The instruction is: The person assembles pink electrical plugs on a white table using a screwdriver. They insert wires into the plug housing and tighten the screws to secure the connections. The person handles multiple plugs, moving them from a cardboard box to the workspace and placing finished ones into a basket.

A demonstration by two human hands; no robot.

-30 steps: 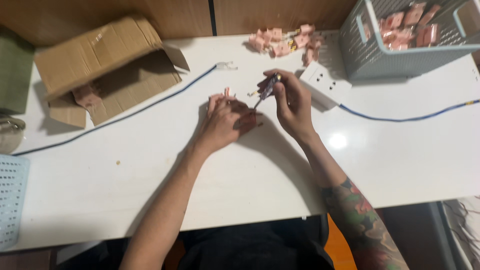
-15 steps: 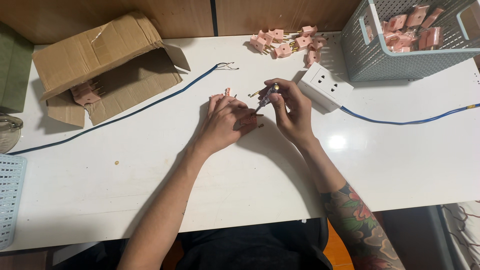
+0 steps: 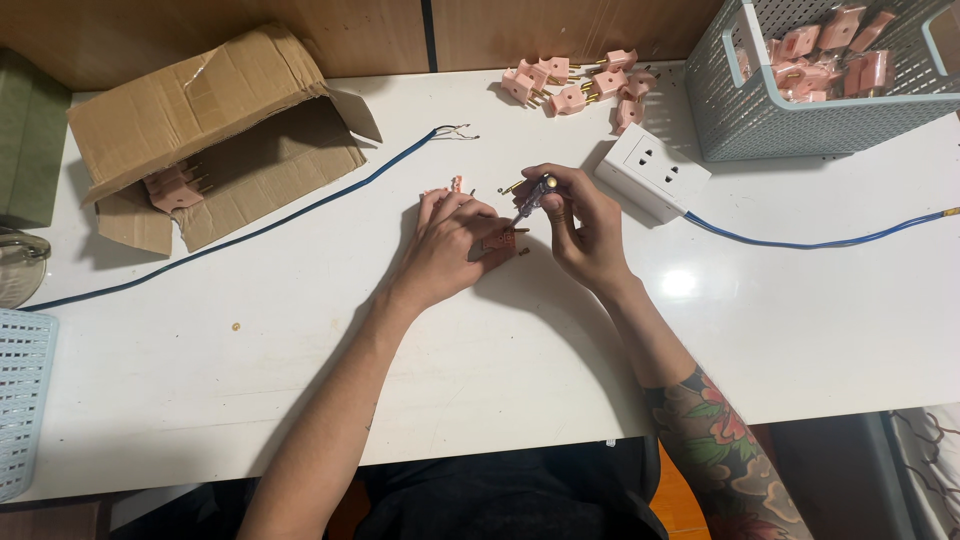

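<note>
Plug [image 3: 497, 240] sits pinned on table [image 3: 300, 380] under your left hand [image 3: 450, 245] fingertips. Right hand [image 3: 580, 225] grips screwdriver [image 3: 528, 200], fingers closed narrow around handle; shaft slants down-left, tip touching plug, just beside left fingertips. Right hand nearer to tool work.

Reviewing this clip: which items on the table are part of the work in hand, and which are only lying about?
In use:
- left hand pressing on a pink plug piece
- right hand holding a small screwdriver to it
- loose pink plugs, more in the grey basket

Lying about:
- cardboard box
- white socket block
- blue cable
- light-blue basket
</note>
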